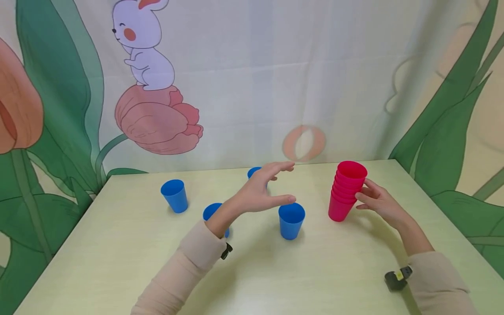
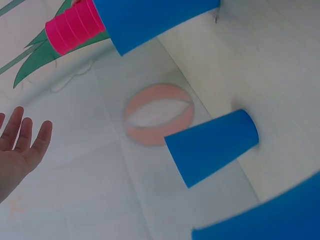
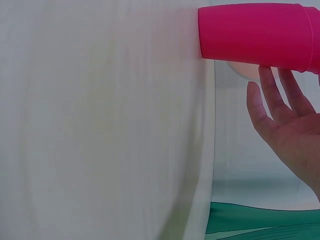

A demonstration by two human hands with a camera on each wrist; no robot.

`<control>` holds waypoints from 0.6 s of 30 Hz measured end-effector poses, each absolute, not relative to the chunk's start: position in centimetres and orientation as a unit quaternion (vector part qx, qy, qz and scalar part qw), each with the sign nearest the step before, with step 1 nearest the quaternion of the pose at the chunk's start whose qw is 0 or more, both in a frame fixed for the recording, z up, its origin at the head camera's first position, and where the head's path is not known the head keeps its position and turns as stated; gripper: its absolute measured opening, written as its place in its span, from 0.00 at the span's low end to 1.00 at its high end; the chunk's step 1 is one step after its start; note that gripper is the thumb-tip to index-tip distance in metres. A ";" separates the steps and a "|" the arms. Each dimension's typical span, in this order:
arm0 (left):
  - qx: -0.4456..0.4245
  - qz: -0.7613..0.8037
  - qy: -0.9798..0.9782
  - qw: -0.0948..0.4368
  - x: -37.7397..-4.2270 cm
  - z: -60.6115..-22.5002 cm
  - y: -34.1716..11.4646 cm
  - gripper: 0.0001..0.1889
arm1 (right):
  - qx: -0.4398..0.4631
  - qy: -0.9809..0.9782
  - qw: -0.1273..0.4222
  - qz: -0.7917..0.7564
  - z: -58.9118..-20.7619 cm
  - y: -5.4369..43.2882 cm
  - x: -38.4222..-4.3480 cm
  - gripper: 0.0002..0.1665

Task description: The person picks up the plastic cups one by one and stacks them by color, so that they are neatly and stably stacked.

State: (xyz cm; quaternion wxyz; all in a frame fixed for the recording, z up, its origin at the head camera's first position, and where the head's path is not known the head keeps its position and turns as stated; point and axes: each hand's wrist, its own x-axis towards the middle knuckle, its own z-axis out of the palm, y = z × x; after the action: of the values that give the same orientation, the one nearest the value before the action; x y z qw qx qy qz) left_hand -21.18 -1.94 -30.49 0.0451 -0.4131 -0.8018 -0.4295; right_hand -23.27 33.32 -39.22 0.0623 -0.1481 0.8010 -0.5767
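My left hand (image 1: 261, 189) hovers over the middle of the table, fingers reaching forward and thumb apart, holding nothing. Near its thumb stands an upright blue cup (image 1: 290, 227); behind the hand another blue cup (image 1: 253, 171) is partly hidden. A third blue cup (image 1: 210, 211) is half covered by the left wrist. On the right, a stack of several nested pink-red cups (image 1: 340, 205) stands upright on the table. My right hand (image 1: 379, 202) holds its side, thumb at the front and fingers toward the back. In the right wrist view, fingertips touch the stack's lower cups.
Farther left stands one more blue cup (image 1: 177, 199). The pale table (image 1: 118, 253) ends at a hanging cloth (image 1: 244, 109) printed with a rabbit, flowers and leaves. Small black wrist cameras (image 1: 397, 280) sit at both cuffs.
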 end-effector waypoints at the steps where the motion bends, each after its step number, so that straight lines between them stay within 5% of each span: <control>1: -0.414 -0.429 -0.802 0.047 -21.1 -30.5 -2.2 0.35 | -0.148 0.801 0.061 -0.576 -39.3 33.4 -23.3 0.38; 18: -0.379 -0.385 -0.839 0.062 -20.0 -31.3 -9.3 0.36 | -0.140 0.803 0.061 -0.577 -39.6 33.3 -23.3 0.38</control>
State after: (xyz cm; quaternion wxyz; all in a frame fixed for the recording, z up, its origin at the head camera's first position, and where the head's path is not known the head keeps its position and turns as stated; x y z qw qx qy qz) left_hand -19.98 -9.34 -31.30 0.0619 -0.3792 -0.8393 -0.3846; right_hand -23.26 33.34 -39.61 0.0607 -0.1397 0.8025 -0.5769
